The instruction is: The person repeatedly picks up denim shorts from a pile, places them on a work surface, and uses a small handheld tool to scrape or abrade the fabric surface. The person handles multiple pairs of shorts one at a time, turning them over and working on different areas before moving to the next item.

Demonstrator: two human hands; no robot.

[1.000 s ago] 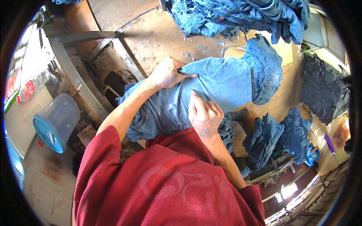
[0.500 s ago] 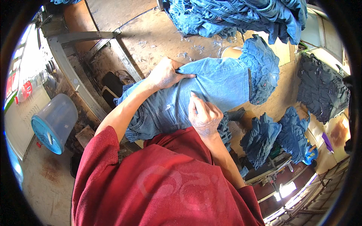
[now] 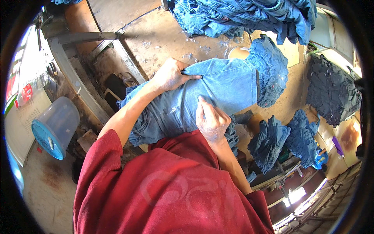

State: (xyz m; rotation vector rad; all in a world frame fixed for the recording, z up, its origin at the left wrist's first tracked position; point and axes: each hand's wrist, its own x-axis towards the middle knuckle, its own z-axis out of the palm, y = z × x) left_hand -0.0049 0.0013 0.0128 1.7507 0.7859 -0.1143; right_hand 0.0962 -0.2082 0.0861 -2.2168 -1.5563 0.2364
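Left hand (image 3: 171, 75): back uppermost, forearm slanting up and rightward from a red sleeve (image 3: 102, 153); thumb laid straight over the cloth toward the right, fingers bent at the far edge, a fold of denim nipped between.

Right hand (image 3: 212, 121): nearer the body, forearm slanting up and leftward; knuckles up, fingers curled, index finger and thumb directed away from the body over the cloth. Whether their tips grip anything cannot be told.

Denim trousers (image 3: 233, 84), light blue, one pair: located under the left hand and just beyond the right, across the wearer's front. Long axis oblique, from below the left forearm to beyond the right hand, rising rightward; hemmed end points right, bulkier gathered end left.

Gathered denim bundle (image 3: 269, 72), one: right of both hands, at the hem.

Denim pile (image 3: 245, 17), one: beyond both hands, toward the right.

Black garment pile (image 3: 333, 91), one: well right of the right hand.

Translucent plastic tub (image 3: 64, 117), blue lid: well left of the left hand.
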